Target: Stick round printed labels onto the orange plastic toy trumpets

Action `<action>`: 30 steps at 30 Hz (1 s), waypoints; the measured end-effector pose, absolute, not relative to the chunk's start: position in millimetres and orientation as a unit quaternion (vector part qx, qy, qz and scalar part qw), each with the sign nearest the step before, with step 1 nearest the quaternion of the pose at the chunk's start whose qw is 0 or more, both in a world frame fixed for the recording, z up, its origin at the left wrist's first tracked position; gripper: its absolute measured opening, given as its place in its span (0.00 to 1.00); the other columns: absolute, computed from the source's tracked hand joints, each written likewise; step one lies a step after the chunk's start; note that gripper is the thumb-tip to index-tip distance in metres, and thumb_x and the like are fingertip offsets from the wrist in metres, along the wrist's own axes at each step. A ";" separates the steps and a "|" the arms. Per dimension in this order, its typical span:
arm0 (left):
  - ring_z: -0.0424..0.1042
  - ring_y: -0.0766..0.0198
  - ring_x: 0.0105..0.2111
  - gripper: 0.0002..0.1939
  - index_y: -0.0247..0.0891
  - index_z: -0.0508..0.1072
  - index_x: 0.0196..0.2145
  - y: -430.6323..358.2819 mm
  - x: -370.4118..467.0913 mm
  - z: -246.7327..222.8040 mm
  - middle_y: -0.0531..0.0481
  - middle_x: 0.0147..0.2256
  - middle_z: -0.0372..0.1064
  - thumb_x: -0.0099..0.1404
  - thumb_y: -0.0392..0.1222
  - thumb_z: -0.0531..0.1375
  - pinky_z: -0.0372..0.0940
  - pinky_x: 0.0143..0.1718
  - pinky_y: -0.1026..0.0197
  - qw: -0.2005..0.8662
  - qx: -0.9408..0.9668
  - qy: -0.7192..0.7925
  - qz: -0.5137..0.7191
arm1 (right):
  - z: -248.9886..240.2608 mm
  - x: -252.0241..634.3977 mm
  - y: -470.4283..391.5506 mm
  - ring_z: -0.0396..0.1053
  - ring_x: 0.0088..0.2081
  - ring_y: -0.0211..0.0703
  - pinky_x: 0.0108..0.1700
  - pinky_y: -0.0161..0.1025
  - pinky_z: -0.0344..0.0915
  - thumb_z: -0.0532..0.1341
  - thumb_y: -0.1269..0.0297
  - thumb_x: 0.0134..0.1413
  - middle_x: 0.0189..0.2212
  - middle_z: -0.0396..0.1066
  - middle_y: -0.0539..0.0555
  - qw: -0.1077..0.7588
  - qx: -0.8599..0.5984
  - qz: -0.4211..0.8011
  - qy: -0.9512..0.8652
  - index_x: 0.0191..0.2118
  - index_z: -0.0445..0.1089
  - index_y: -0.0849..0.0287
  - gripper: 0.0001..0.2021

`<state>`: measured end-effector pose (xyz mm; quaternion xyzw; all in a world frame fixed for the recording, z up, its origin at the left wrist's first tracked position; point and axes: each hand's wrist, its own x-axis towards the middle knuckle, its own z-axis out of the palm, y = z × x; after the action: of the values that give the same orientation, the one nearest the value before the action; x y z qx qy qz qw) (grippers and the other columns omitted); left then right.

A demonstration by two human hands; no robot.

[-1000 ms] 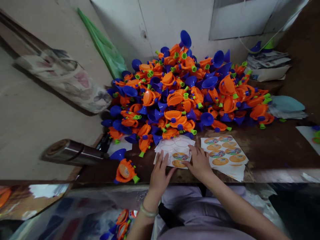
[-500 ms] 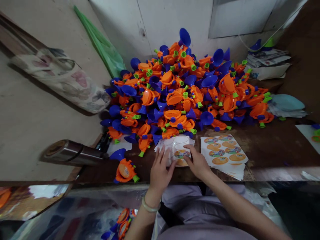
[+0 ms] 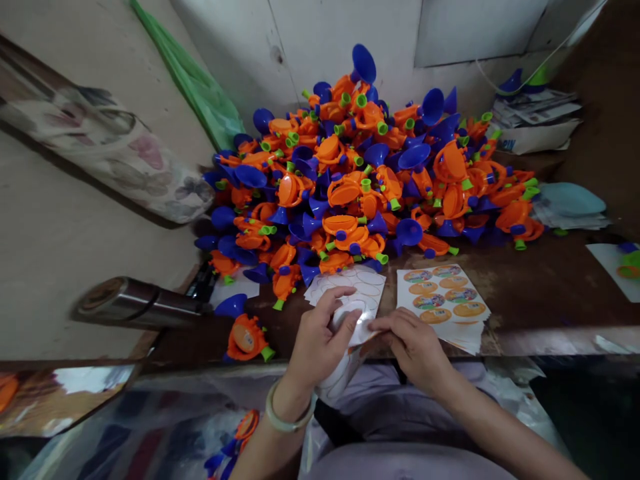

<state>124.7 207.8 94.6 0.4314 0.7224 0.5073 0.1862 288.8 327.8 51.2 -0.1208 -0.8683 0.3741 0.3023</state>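
Observation:
My left hand [image 3: 317, 343] is closed on a mostly bare sticker sheet [image 3: 364, 319], its thumb lying across the top. The sheet is lifted and curls down over the table's front edge. My right hand [image 3: 417, 347] pinches at the sheet's right edge, where a bit of orange shows; whether a sticker is between those fingertips cannot be made out. Beneath and behind lie white backing sheets [image 3: 367, 280] with oval outlines. A stack of sheets with orange and picture oval stickers [image 3: 440, 297] rests to the right. Left of my hands sits an orange and blue toy trumpet [image 3: 246, 339] bearing an oval sticker.
A large heap of toy trumpets [image 3: 345, 193] fills the back of the table [image 3: 530, 287]. A steel flask [image 3: 135, 303] lies at the left, below a hanging floral bag [image 3: 145, 160]. Papers [image 3: 535, 123] and a light blue dish [image 3: 573, 201] are at the right.
The sheet has been raised from the table and bent toward me. My left hand has closed on it, and my right hand has moved down and right to its edge.

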 end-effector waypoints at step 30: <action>0.69 0.64 0.28 0.10 0.41 0.76 0.43 209.7 118.6 94.4 0.55 0.28 0.74 0.65 0.47 0.64 0.63 0.31 0.64 0.216 0.338 0.719 0.568 | 63.4 308.7 321.8 0.84 0.35 0.40 0.38 0.33 0.81 0.58 0.75 0.70 0.37 0.83 0.50 0.394 -0.118 0.434 -0.802 0.61 0.65 0.49 0.20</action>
<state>118.6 209.7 94.4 0.3377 0.7190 0.5677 0.2163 308.7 321.8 63.4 -0.1181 -0.8018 0.4336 0.3939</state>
